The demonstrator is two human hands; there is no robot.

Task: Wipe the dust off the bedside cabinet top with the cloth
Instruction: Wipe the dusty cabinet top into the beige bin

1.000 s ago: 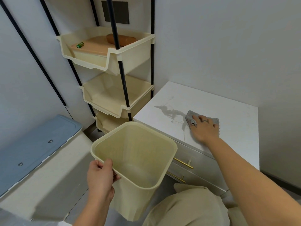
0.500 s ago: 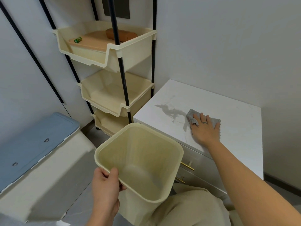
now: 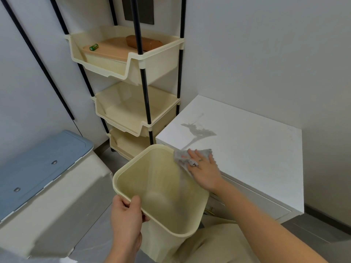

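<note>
Right grip [image 3: 204, 168] pressed flat on cloth [image 3: 185, 158] at near-left edge of cabinet surface [image 3: 247, 149]. Dust streak [image 3: 199, 130] directly beyond fingertips, long axis running away and leftward. Left grip [image 3: 126, 215] clenched on bin [image 3: 161, 186] rim, below that edge.

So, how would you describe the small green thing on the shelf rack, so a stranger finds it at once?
Look at the cream shelf rack with black poles, left of the white cabinet. In its top tray, on a tan board, lies a small green cylinder. It is the only green item; its neighbour is a larger brown block.
</note>
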